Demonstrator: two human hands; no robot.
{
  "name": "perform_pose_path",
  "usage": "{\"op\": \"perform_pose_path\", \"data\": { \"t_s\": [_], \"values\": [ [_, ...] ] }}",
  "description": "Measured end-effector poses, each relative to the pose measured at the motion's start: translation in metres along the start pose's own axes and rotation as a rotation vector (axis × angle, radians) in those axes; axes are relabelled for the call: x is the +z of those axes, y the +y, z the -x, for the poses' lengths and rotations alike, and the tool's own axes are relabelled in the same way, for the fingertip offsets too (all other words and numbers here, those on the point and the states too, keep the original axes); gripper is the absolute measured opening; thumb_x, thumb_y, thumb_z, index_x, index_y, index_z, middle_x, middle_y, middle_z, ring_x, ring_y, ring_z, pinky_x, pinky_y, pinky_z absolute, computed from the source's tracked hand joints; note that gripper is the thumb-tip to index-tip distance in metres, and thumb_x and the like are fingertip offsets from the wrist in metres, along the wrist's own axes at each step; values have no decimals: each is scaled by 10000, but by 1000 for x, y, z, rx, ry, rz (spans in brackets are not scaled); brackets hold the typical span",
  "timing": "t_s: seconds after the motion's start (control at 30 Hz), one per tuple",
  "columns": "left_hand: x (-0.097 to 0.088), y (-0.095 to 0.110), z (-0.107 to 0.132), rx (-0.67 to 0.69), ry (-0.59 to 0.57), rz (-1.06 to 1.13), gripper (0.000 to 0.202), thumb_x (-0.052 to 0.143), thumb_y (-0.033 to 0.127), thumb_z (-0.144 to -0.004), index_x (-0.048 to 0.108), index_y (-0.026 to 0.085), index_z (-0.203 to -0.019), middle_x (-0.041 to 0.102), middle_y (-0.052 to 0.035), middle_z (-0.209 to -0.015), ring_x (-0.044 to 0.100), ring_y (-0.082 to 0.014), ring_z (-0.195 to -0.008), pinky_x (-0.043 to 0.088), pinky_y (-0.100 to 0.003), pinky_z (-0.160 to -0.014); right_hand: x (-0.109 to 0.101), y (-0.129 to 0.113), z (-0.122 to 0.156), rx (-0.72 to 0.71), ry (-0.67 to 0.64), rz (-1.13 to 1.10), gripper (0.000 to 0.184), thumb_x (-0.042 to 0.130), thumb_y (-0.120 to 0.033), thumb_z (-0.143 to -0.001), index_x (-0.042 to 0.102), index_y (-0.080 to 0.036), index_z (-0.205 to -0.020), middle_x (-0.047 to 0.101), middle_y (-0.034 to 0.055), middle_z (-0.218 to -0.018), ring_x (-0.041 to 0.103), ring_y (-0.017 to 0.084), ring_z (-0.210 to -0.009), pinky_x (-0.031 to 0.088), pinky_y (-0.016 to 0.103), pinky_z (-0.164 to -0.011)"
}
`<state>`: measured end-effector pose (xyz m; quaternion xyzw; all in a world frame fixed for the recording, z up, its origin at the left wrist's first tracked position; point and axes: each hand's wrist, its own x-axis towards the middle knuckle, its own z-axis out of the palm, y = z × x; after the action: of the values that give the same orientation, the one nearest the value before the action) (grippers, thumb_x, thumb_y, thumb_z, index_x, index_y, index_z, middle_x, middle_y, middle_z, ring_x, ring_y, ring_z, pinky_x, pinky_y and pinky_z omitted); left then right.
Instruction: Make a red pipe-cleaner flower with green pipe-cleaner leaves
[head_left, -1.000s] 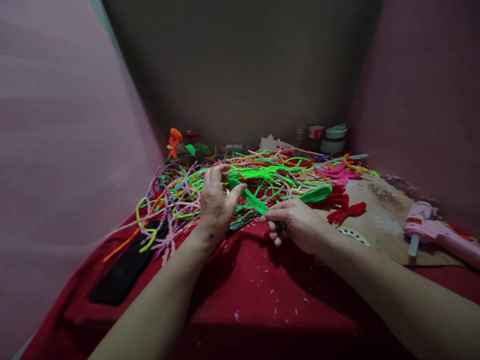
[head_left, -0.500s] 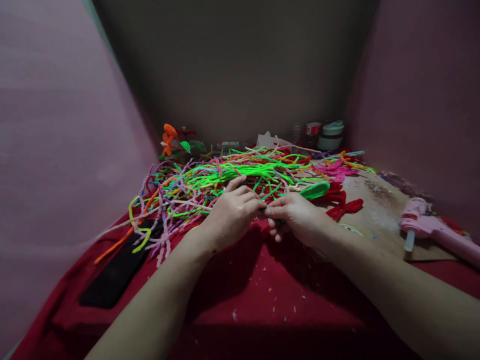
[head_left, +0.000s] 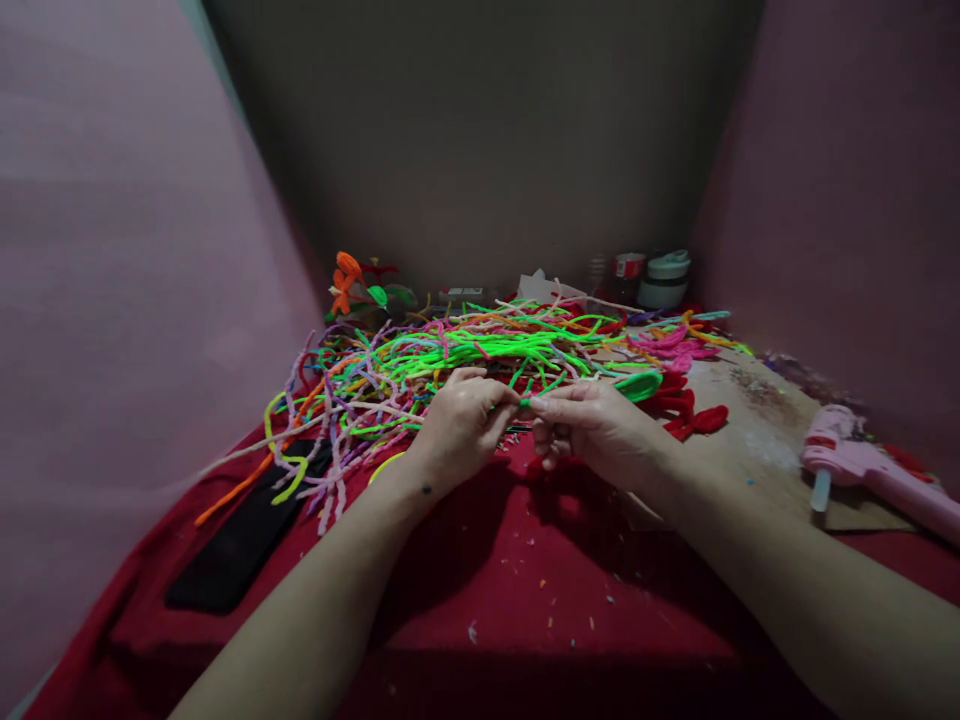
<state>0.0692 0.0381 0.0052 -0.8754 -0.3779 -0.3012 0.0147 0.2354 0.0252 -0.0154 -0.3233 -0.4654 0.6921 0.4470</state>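
My left hand (head_left: 463, 422) and my right hand (head_left: 600, 428) meet above the near side of a pile of fuzzy pipe cleaners (head_left: 480, 348). Between their pinched fingertips shows a short bit of green pipe cleaner (head_left: 525, 403); fingers cover the rest. A looped green leaf shape (head_left: 639, 387) appears just beyond my right hand, and whether it joins the held piece I cannot tell. Below my right hand is something dark red and fuzzy (head_left: 562, 474), in shadow and partly hidden.
A pink glue gun (head_left: 844, 445) lies on a board (head_left: 780, 430) at the right. Red pipe-cleaner shapes (head_left: 694, 415) lie nearby. On the red cloth (head_left: 525, 600) are a black flat object (head_left: 225, 560) and scraps. An orange flower (head_left: 343, 285) and a lidded cup (head_left: 665, 278) stand behind.
My left fingers have curled in, and the index finger that pointed out is now drawn back. Green pipe cleaner now shows between my fingertips. The whole view has shifted slightly.
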Motion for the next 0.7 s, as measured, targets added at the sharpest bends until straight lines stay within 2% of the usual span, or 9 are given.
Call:
{"op": "perform_pose_path", "data": {
  "t_s": [0.1,0.27,0.33,0.43,0.5,0.57,0.63,0.7],
  "values": [
    [-1,3,-1,-136,38,75,127,532,173,-756,654,191,-725,688,-46,-752,596,-185,-795,421,-307,-795,0,0,0,-40,52,35,147,666,-235,-663,606,-109,-619,586,10,-529,524,96,-413,462,242,-424],
    [2,6,-1,-292,11,181,151,526,189,-752,676,173,-744,695,-38,-745,614,-161,-704,429,-250,-675,4,1,0,-53,157,178,139,604,-233,-692,597,-128,-601,566,2,-509,496,99,-402,423,240,-412],
    [3,6,0,-357,4,223,162,520,193,-749,681,173,-748,694,-20,-711,613,-148,-658,423,-232,-628,6,2,1,-126,202,392,223,551,-241,-735,565,-139,-537,538,-1,-472,474,100,-401,391,238,-423],
    [6,6,0,-396,-12,212,170,516,191,-745,686,172,-750,695,-14,-697,613,-143,-641,418,-226,-602,7,7,4,-405,283,927,273,483,-203,-782,556,-150,-524,529,6,-484,480,113,-473,352,244,-491],
    [8,6,0,-352,-33,141,165,520,173,-741,684,165,-739,698,-28,-713,614,-149,-661,419,-236,-625,7,12,7,-604,316,1301,242,458,-171,-798,592,-148,-598,573,30,-566,509,133,-555,338,257,-541],
    [11,6,1,-254,-64,56,155,523,145,-734,675,157,-709,691,-44,-706,605,-160,-680,421,-252,-653,7,15,9,-733,319,1554,221,445,-152,-805,613,-143,-662,605,58,-638,528,154,-612,332,272,-568],
    [13,5,2,-140,-100,-6,152,521,116,-729,657,152,-673,675,-53,-679,591,-169,-689,422,-268,-667,7,14,10,-793,309,1639,213,448,-139,-800,622,-142,-676,618,72,-676,536,170,-660,335,282,-594],
    [13,3,2,-22,-127,-27,163,511,95,-733,635,153,-645,646,-38,-622,570,-159,-648,425,-289,-703,6,8,9,-786,321,1541,206,465,-135,-783,623,-147,-652,621,71,-692,534,175,-697,344,286,-622]
  ]
}}
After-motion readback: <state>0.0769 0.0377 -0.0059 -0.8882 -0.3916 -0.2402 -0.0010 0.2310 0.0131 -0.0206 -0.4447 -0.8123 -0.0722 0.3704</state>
